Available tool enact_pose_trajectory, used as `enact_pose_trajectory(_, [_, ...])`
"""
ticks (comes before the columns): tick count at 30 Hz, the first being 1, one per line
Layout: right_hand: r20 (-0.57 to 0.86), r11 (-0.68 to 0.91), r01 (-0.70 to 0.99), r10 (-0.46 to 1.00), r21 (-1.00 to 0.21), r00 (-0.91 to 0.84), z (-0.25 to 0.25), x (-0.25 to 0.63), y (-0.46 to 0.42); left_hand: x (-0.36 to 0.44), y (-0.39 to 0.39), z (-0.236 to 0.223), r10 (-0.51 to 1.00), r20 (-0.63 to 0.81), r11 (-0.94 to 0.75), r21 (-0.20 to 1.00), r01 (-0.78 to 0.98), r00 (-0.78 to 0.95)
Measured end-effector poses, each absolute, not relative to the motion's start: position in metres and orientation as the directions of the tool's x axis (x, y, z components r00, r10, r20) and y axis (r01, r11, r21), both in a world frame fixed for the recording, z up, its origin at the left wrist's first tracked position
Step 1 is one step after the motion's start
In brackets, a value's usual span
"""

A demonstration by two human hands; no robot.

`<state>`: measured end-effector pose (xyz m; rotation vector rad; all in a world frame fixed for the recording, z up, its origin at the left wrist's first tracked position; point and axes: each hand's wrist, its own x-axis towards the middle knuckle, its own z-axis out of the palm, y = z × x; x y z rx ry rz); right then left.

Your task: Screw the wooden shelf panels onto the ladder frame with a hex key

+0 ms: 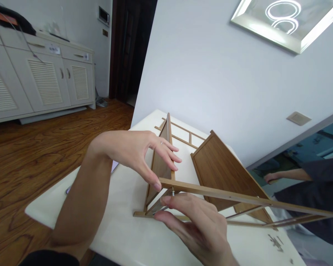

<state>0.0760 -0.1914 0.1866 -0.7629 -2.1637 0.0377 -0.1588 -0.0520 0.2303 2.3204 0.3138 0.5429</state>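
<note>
My left hand (pixel 144 151) bends over the upright wooden panel (pixel 161 159), its fingers across the panel's edge and its thumb against the end of a wooden ladder-like frame (pixel 211 190). Below that frame's upper rail, a small silver screw (pixel 172 192) sticks out near the corner. My right hand (pixel 202 225) has its thumb and forefinger bent around the screw's lower end, which the forefinger hides. A second brown panel (pixel 224 170) stands tilted to the right, reaching the same frame.
Another slatted wooden frame (pixel 190 136) lies at the back of the white table (pixel 122 229). Several small metal parts (pixel 276 242) lie at the right. A phone-like edge shows beneath my left forearm. Another person's hand (pixel 273 177) is at the far right, beyond the wall.
</note>
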Motion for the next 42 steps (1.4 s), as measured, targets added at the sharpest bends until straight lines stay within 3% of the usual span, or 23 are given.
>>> enact_pose_trajectory(9, [0.633, 0.86, 0.477, 0.473, -0.18, -0.613, 0.19, 0.088, -0.188, -0.159, -0.052, 0.233, 0.362, 0.259, -0.726, 0.682, 0.096, 0.895])
enact_pose_trajectory(23, [0.717, 0.85, 0.523, 0.401, -0.061, -0.569, 0.191, 0.079, -0.188, -0.159, -0.051, 0.232, 0.337, 0.317, -0.734, 0.679, 0.036, 0.887])
enact_pose_trajectory(32, [0.759, 0.736, 0.675, 0.409, 0.054, -0.507, 0.198, 0.065, -0.189, -0.159, -0.05, 0.233, 0.319, 0.31, -0.75, 0.661, 0.038, 0.896])
enact_pose_trajectory(42, [0.761, 0.744, 0.668, 0.443, -0.016, -0.474, 0.196, 0.067, -0.187, -0.159, -0.051, 0.234, 0.311, 0.313, -0.77, 0.636, 0.044, 0.897])
